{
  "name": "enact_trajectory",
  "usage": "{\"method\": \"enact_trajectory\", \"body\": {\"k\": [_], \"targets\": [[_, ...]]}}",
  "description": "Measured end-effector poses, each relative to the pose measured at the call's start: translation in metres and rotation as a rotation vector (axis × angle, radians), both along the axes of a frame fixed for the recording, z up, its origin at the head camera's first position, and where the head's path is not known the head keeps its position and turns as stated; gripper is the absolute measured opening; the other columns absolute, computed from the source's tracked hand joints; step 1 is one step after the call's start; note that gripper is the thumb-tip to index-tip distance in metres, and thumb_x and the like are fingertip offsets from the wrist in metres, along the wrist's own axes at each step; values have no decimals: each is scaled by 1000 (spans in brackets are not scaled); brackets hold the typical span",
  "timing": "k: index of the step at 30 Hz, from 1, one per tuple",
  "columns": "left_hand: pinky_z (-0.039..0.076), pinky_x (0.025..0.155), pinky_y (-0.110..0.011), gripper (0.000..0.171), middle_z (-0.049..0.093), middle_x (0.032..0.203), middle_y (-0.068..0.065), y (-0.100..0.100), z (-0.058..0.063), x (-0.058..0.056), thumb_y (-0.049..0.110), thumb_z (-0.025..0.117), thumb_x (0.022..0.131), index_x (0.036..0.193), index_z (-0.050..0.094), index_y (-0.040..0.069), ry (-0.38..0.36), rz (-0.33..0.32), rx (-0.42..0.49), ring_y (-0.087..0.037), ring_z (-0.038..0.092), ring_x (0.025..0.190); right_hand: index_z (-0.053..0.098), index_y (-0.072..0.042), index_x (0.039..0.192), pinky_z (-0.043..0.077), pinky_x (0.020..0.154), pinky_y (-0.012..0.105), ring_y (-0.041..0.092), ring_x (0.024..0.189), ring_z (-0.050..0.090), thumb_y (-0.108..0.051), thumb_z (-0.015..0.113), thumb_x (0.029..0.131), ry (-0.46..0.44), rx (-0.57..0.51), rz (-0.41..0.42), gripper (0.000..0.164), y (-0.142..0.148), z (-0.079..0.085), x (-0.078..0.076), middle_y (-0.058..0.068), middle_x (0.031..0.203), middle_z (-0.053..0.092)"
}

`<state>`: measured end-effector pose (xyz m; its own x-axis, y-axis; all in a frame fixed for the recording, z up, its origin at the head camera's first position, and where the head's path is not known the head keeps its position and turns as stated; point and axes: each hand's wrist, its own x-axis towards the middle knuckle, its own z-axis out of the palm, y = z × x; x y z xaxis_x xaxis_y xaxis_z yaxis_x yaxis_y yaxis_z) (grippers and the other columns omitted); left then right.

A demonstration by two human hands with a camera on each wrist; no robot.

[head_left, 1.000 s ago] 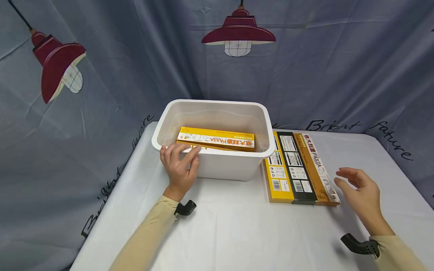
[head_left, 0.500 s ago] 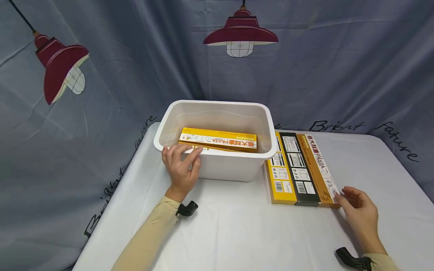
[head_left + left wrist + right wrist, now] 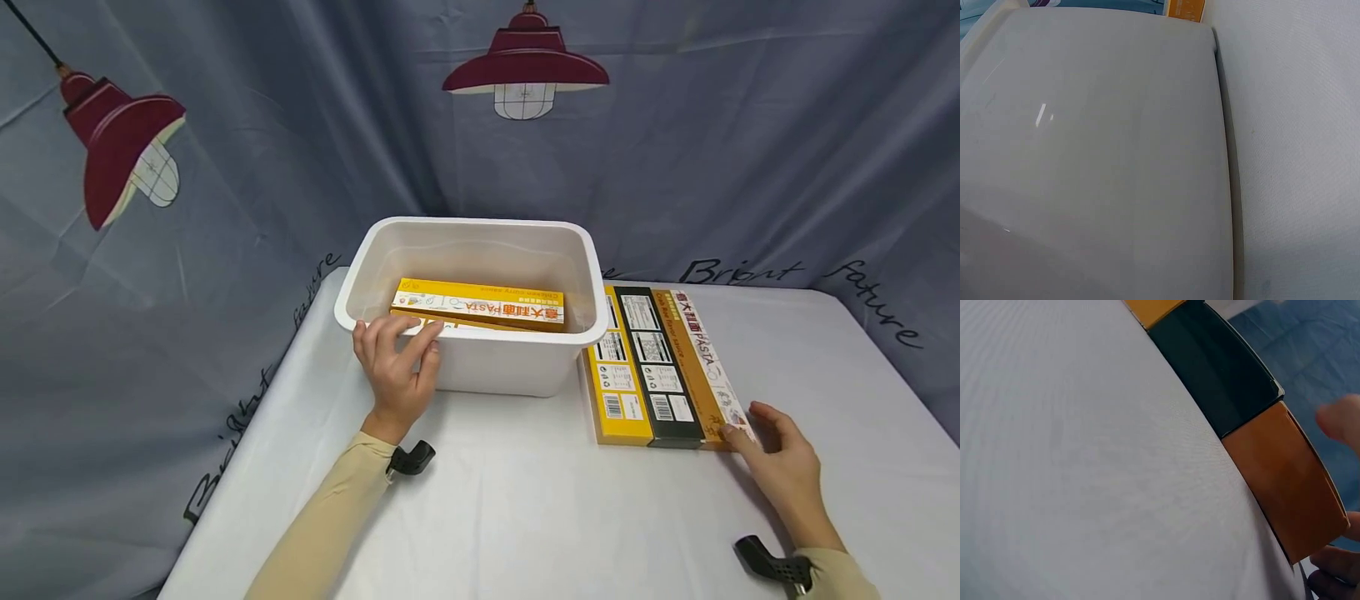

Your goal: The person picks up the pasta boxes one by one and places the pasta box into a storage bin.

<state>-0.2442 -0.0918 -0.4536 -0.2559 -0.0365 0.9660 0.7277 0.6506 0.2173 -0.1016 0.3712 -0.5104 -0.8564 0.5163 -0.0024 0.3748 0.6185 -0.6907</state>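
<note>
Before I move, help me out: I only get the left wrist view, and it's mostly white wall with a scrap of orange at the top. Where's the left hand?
Observer: The left hand holds the white bin by its near rim, toward the left end.
Operator: Anything inside that bin?
Observer: Yes, a yellow pasta box lies lengthwise in it, with part of another box showing in front.
Operator: And the right hand?
Observer: The right hand is at the near right corner of the brown box, the rightmost of three side by side. Whether it touches, I can't tell.
</note>
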Motion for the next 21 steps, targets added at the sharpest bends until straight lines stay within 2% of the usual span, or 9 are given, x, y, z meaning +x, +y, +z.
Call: {"method": "enact_trajectory", "body": {"k": [2, 5, 8, 14, 17, 21], "targets": [[15, 116, -46, 22, 62, 100, -14, 0, 0, 0, 11, 61, 90, 102, 79, 13, 0, -2, 0, -33, 49, 107, 27, 2, 158, 30, 118, 60, 54, 141, 37, -41, 66, 94, -19, 51, 68, 87, -1, 0, -1, 36, 154, 37], [16, 114, -47, 22, 62, 100, -14, 0, 1, 1, 11, 61, 90, 102, 80, 13, -3, -1, 0, -33, 49, 106, 22, 6, 158, 28, 110, 71, 59, 137, 33, -44, 72, 88, -23, 139, 140, 100, -4, -1, -2, 41, 150, 35], [16, 114, -48, 22, 62, 100, -14, 0, 1, 1, 12, 61, 91, 102, 79, 12, -6, 0, 0, -34, 49, 106, 26, 6, 157, 25, 108, 72, 60, 135, 30, -43, 75, 84, 9, 175, 170, 101, -5, -3, -2, 41, 148, 36], [14, 117, -45, 21, 62, 101, -14, -1, 0, 1, 13, 61, 91, 102, 79, 13, -10, 4, -6, -34, 49, 107, 32, 7, 154, 26, 106, 71, 58, 133, 32, -43, 77, 83, 35, 185, 178, 98, -6, -5, -2, 41, 144, 41], [14, 118, -45, 21, 62, 101, -14, -1, 0, 1, 13, 61, 91, 102, 80, 13, -7, 7, -8, -34, 49, 107, 27, 3, 158, 25, 109, 74, 61, 136, 32, -42, 77, 84, 40, 173, 177, 100, -4, -6, -2, 41, 149, 38], [15, 117, -46, 21, 62, 101, -14, -1, 0, 1, 13, 61, 91, 102, 79, 13, -3, 8, -10, -34, 49, 107, 32, -1, 157, 30, 105, 73, 60, 133, 37, -37, 78, 85, 92, 176, 201, 93, -3, -6, -1, 40, 149, 41]]}}
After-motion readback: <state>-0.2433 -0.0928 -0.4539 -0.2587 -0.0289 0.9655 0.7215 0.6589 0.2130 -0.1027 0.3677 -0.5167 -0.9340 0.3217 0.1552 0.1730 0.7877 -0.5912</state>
